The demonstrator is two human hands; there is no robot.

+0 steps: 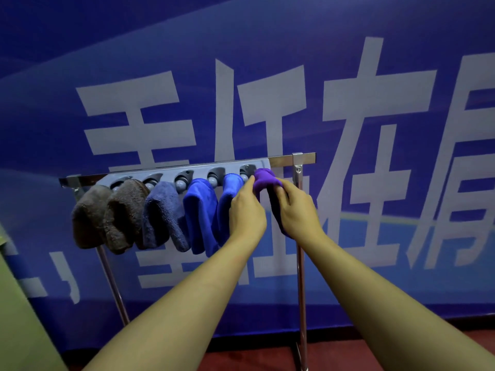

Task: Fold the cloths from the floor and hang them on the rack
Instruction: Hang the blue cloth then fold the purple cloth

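Red floor at the bottom, big blue banner w/ white lettering filling the back of the room, chrome rack standing in front of it.

Nearest: two bare forearms reaching up and in from below. Left hand is level w/ the clip strip, fingers mostly straight, index tip up by the last clip; it seems to steady or press there, not clearly gripping anything. Right hand has fingers curled round a purple cloth, pinching the bunched top fold; the rest of the cloth hangs dark behind that hand, partly hidden.

Next back: grey clip strip w/ round ball catches, fixed along the rack's top bar. Already hung, left to right: two brown cloths, a grey-blue cloth, two bright blue cloths, each wedged by its top under a catch. Purple one is at the far right slot, just beside the last blue one, touching or nearly so.

Step in hand, prob.: seating the purple cloth in the last catch. To do it well, IMO: keep the fold tight in the right hand so the layers don't splay, feed the bunched tip up under the ball, use the left index to guide it, then let go only once it holds its own weight. Risk: too thick a bunch won't wedge and slips out; also nudging the neighbouring blue cloth loose.
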